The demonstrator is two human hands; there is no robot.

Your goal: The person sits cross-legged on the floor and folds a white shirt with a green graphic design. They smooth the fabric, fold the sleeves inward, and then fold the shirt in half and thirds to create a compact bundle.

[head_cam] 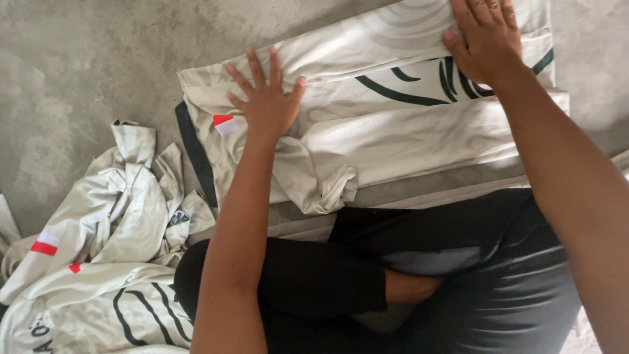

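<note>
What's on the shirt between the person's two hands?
Between the left hand and right hand, the head view shows only the cream shirt itself, with dark curved stripes.

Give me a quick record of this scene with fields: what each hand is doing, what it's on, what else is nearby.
Left hand: left hand pressed flat, fingers spread, on the cream shirt with dark green curved lines
Right hand: right hand flat on the same shirt's far end
Surface: grey concrete floor
Nearby: pile of crumpled cream shirts at left
Posture: seated, black trousers

Heap of crumpled cream shirts [98,262] — dark stripes, red tabs, grey concrete floor [78,59], black trousers [393,275]
</note>
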